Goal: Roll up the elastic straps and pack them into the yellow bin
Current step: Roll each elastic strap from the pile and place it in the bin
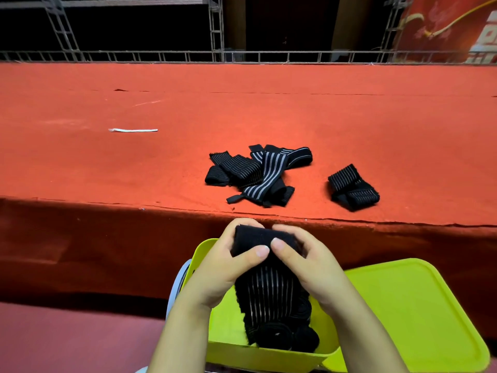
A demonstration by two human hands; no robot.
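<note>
Both hands work above the yellow bin, which sits below the front edge of the red carpeted platform. Left hand and right hand each curl round the rolled top of a black elastic strap, thumbs pressed on the roll; its striped tail hangs down into the bin. Rolled straps already lie in the bin bottom. Yellow lid lies just beside the bin's right wall. On the platform, a loose strap pile near the front edge; a separate folded strap apart to its right. White strip well to the left, with open carpet around it.
</note>
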